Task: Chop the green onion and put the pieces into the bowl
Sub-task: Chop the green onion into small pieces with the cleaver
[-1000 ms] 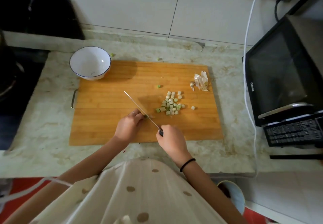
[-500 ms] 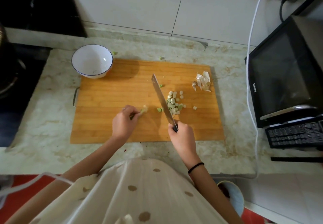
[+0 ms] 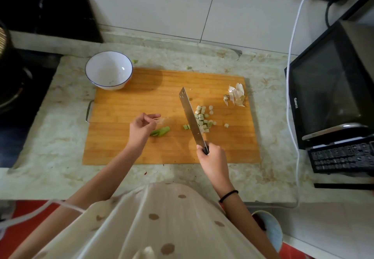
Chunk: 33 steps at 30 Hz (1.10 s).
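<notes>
The knife [image 3: 191, 118], gripped by the right hand [image 3: 212, 157], has been swung over beside the chopped pieces [image 3: 203, 120]. A green stub [image 3: 160, 131] has been released; the left hand [image 3: 141, 129] is loosely open. The bowl [image 3: 108, 70] remains empty.

A: The rectangular bamboo cutting board [image 3: 129, 149] is warm orange-brown with fine lengthwise stripes. On the far left, the round ceramic bowl [image 3: 108, 70] is white with a thin dark-blue rim line.

B: The chopped green onion pieces [image 3: 203, 117] right of the blade are pale cream with light-green edges. The uncut stalk end [image 3: 160, 131] is brighter green.

A: The steel cleaver blade [image 3: 191, 117] is silver-grey, with a black handle. The papery garlic skins [image 3: 235, 95] at the far right look off-white and tan.

B: The stone countertop [image 3: 60, 147] is beige, mottled with brownish veins. The near garment [image 3: 153, 224] is cream with brown dots.
</notes>
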Tool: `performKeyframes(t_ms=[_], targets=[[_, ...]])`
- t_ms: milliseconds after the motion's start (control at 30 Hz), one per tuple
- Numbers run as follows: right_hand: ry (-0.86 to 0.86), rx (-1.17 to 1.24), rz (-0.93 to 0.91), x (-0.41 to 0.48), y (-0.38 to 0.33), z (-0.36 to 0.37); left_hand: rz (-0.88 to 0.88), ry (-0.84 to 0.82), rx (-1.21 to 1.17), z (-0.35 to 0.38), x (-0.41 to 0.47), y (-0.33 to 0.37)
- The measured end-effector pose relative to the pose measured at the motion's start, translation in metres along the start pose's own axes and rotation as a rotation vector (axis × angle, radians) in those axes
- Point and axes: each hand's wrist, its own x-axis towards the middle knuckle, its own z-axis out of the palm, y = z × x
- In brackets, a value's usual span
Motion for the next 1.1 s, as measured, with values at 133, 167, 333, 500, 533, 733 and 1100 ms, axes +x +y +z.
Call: performKeyframes(t_ms=[133, 167, 333, 500, 533, 733, 1100], targets=[[0.062, 0.063, 0.009, 0.0, 0.0, -0.007, -0.099, 0.014, -0.024, 0.008, 0.012, 0.014], [0.088, 0.08, 0.011, 0.0, 0.0, -0.01, -0.103, 0.0, 0.014, 0.013, 0.017, 0.019], [0.254, 0.174, 0.069, 0.004, 0.007, -0.029, -0.042, -0.228, 0.245, 0.068, 0.051, 0.049], [0.389, 0.285, 0.138, 0.009, 0.023, -0.049, 0.073, -0.386, 0.403, 0.156, 0.077, 0.071], [0.403, 0.292, 0.137, 0.009, 0.026, -0.05, 0.083, -0.388, 0.414, 0.168, 0.081, 0.072], [0.416, 0.33, 0.237, 0.008, 0.049, -0.058, 0.081, -0.606, 0.413, 0.207, 0.091, 0.067], [0.312, 0.267, 0.208, 0.004, 0.051, -0.044, 0.322, -0.159, 0.605, 0.058, 0.057, 0.033]])
